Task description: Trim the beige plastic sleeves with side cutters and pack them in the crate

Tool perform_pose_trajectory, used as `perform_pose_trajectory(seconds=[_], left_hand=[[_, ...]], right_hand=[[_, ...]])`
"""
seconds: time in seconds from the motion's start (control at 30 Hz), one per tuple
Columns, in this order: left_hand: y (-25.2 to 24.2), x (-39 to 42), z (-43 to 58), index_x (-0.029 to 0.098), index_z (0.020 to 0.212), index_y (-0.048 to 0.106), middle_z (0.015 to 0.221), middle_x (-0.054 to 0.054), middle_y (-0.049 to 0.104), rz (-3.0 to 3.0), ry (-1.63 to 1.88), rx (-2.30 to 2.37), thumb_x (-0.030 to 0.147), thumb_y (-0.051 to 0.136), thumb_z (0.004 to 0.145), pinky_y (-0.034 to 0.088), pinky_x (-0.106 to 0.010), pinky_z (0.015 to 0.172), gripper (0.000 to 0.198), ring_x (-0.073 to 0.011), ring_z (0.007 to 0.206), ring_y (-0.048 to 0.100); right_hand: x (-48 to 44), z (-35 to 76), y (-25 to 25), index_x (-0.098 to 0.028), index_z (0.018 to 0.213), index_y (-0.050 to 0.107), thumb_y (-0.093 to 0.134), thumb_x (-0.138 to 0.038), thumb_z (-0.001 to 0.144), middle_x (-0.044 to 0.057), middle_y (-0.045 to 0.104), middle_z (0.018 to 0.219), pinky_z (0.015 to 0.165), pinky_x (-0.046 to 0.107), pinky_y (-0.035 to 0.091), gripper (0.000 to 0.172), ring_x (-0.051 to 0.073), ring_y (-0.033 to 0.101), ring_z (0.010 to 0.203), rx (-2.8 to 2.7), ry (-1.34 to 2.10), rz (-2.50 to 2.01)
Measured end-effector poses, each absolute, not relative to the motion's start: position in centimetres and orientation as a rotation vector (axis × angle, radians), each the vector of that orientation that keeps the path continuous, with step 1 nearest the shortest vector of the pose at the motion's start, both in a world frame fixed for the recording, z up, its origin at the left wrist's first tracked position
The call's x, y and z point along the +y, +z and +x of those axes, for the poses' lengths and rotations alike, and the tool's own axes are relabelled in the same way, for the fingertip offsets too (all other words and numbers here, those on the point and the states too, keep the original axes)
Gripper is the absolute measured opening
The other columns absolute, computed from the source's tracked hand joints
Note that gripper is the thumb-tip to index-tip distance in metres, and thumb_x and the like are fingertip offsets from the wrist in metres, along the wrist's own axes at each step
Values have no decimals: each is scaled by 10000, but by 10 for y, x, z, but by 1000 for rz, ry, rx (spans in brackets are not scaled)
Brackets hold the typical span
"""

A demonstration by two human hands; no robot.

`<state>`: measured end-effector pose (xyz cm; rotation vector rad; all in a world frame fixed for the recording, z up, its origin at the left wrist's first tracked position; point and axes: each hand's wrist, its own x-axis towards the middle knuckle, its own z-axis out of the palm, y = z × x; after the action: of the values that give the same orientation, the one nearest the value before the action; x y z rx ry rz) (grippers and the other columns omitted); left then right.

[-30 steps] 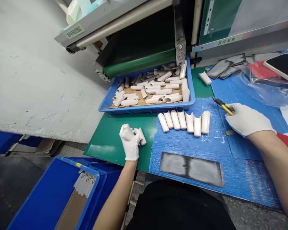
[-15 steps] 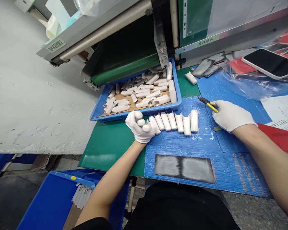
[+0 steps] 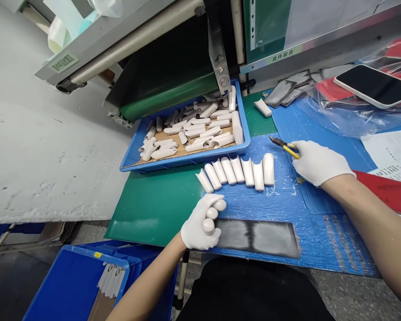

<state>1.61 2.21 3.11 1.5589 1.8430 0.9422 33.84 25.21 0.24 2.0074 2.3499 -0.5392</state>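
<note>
My left hand [image 3: 201, 223], in a white glove, is closed around several white plastic pieces [image 3: 211, 213]. Only their rounded ends show. It hovers over or rests on the left end of a dark grey rectangular abrasive-looking pad [image 3: 260, 237]; contact cannot be told. In my right hand [image 3: 321, 162], also gloved, is a pair of yellow-handled nippers [image 3: 285, 146], jaws pointing left over the blue mat. Between the hands, a slanting row of similar white half-tube pieces [image 3: 238, 170] lies side by side, most with a notched end pointing away from me.
Beyond the row, a blue tray [image 3: 183, 158] holds many loose white pieces below a green conveyor roller [image 3: 173, 96]. One loose piece [image 3: 262, 108] lies right of it. A phone [image 3: 376, 86] lies on plastic-bagged red items. Blue bins [image 3: 67, 281] stand lower left.
My left hand has moved from the left end of the row down toward me, to the dark pad. A white piece now shows at the row's left end. My right hand has barely moved.
</note>
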Motion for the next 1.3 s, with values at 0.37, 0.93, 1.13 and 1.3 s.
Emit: perform_pose_trajectory(seconds=[0.37, 0.93, 1.13, 1.3], left_hand=[[50, 109, 13, 255, 1608, 370, 1308, -169, 608, 2746, 1116, 1556, 253, 720, 682, 554, -652, 994, 989, -381, 1188, 637], [21, 107, 43, 202, 1619, 317, 1390, -180, 525, 2588, 1251, 1548, 240, 653, 683, 513, -600, 1082, 995, -373, 1278, 574], [20, 107, 41, 190, 1621, 334, 1387, -175, 534, 2593, 1288, 1533, 247, 657, 701, 505, -589, 1097, 976, -373, 1280, 575], [19, 106, 42, 178, 1630, 329, 1403, -184, 523, 2580, 1296, 1542, 237, 655, 702, 504, -578, 1103, 986, -371, 1292, 568]], right_hand=[[189, 308, 35, -297, 1566, 487, 576, -372, 978, 103, 678, 1201, 753, 377, 500, 599, 306, 673, 971, 2970, -300, 1930], [150, 286, 38, -199, 1660, 307, 538, -285, 1006, 141, 682, 1043, 639, 401, 393, 700, 307, 594, 825, 3128, 129, 1500], [149, 288, 37, -186, 1683, 262, 530, -297, 1013, 151, 689, 1067, 665, 426, 434, 731, 328, 611, 848, 3152, 109, 1538], [150, 288, 35, -163, 1678, 284, 535, -300, 1010, 173, 703, 1150, 666, 416, 446, 728, 321, 644, 863, 3141, 123, 1496]])
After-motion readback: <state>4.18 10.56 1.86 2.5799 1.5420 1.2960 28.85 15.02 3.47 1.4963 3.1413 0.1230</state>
